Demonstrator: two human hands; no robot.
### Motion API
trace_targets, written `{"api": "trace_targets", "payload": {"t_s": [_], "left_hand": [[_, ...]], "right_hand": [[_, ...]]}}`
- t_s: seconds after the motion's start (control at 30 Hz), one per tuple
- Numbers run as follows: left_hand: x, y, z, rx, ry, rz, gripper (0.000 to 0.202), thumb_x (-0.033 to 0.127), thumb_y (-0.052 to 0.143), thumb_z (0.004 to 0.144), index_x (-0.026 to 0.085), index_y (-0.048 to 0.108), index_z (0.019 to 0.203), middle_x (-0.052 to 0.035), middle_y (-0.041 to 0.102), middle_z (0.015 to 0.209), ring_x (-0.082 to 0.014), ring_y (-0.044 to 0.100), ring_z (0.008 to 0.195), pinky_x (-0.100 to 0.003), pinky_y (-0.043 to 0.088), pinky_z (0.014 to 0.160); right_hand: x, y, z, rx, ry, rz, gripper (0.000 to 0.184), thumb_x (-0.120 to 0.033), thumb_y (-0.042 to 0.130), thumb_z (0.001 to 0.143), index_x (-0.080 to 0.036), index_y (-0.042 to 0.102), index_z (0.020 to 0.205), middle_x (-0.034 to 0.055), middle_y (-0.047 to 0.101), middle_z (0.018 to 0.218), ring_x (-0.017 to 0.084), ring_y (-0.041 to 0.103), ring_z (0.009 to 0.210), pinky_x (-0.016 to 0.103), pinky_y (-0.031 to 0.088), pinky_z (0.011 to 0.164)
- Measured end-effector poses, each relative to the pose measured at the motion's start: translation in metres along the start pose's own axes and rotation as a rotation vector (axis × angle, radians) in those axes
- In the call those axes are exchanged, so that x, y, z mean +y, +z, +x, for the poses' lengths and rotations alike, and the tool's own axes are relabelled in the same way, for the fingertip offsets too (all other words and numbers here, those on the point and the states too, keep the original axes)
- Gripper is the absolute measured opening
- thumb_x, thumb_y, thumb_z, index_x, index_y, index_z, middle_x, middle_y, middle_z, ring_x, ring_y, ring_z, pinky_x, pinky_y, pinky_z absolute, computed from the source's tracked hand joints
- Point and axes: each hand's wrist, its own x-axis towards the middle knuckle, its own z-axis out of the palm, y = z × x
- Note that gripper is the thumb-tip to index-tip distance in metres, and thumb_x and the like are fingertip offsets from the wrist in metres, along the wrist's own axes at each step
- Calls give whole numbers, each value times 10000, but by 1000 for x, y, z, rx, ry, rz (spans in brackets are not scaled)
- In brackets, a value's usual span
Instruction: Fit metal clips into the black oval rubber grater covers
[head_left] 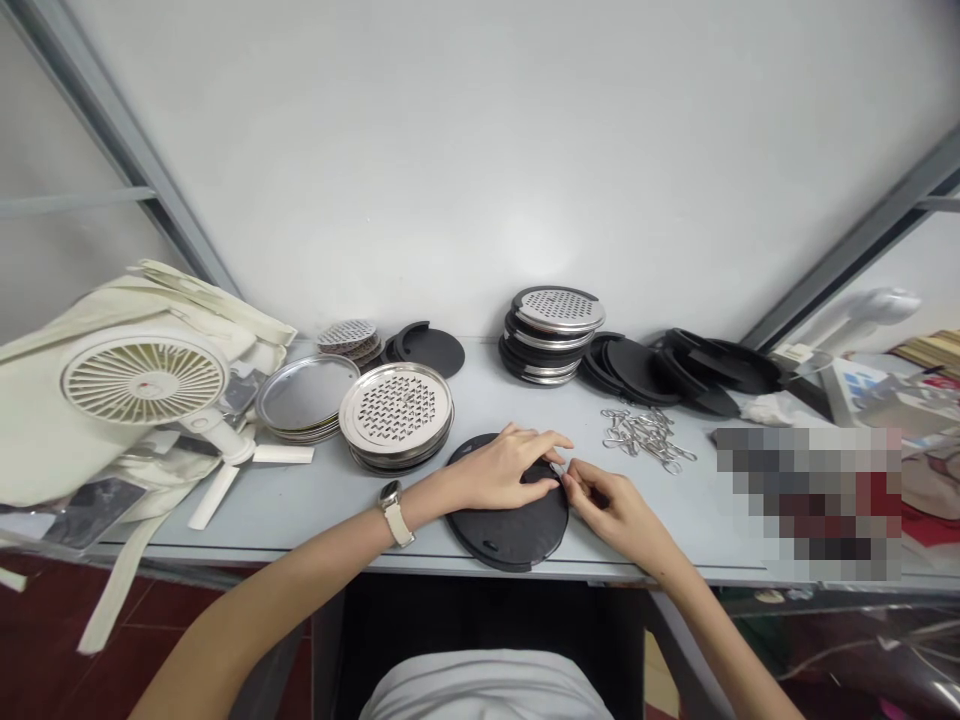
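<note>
Black disc lies at the bench's near edge, just right of the perforated steel plates. Left hand rests flat on the disc, fingers extended. Right hand pinches a small metal clip at the disc rim. Risk: weak pinch pressure could let the clip spring off.

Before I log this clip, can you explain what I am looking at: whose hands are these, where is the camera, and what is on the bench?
One picture, from a camera on the person's head, looking down at their own bare hands. The left hand presses on a black round disc at the edge of the grey bench. The right hand pinches a small metal clip at the disc's rim. Nearby lie a perforated steel disc stack, loose wire clips, more black discs and a white fan.
</note>
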Motion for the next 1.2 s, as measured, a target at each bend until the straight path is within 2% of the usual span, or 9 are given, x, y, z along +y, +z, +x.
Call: {"api": "trace_targets", "payload": {"t_s": [0.3,0.53,0.67,0.8,1.0,1.1,1.2], "left_hand": [[2,0,-2,-33,-103,-10,636,163,583,841,230,271,1391,-56,636,1178,-257,538,1130,-392,388,956],[0,-1,-3,-46,-82,-71,622,105,516,874,240,225,1406,-39,658,1130,-208,568,1110,-366,393,973],[-1,-1,-2,-3,-42,0,588,119,524,860,215,276,1385,-68,618,1142,-203,547,1097,-359,398,979],[-2,0,-2,74,-124,43,556,188,593,816,199,362,1321,-84,555,1125,-199,568,980,-347,458,903],[-4,2,-1,38,-149,-58,552,158,595,798,196,372,1302,-24,593,915,-169,581,883,-303,476,830],[-4,1,0,16,-152,-100,573,154,623,773,194,381,1290,-12,594,892,-151,580,832,-279,480,792],[-3,0,0,30,-148,-73,504,166,630,768,198,438,1234,-32,567,962,-155,564,853,-280,480,790]], "right_hand": [[-4,1,-1,7,-16,-25,314,-298,413,927,-215,331,636,-65,321,557,105,314,518,234,276,499],[-2,-2,-3,34,3,24,341,-333,389,946,-215,336,631,-58,306,576,112,313,542,232,293,506],[-2,-2,-3,44,10,38,352,-372,363,966,-218,340,650,-58,312,594,117,324,547,238,296,524],[-4,-1,-2,78,18,19,335,-392,354,977,-219,361,689,-59,334,606,121,347,552,241,308,539],[-7,0,1,15,11,-13,317,-391,332,989,-220,386,728,-54,356,604,126,353,554,246,320,541],[-7,0,2,-10,11,-19,323,-390,332,989,-219,382,720,-54,364,605,124,360,554,244,319,540],[-7,-1,1,-28,-2,-34,329,-385,329,987,-217,385,711,-50,382,603,124,369,556,243,323,537]]}}
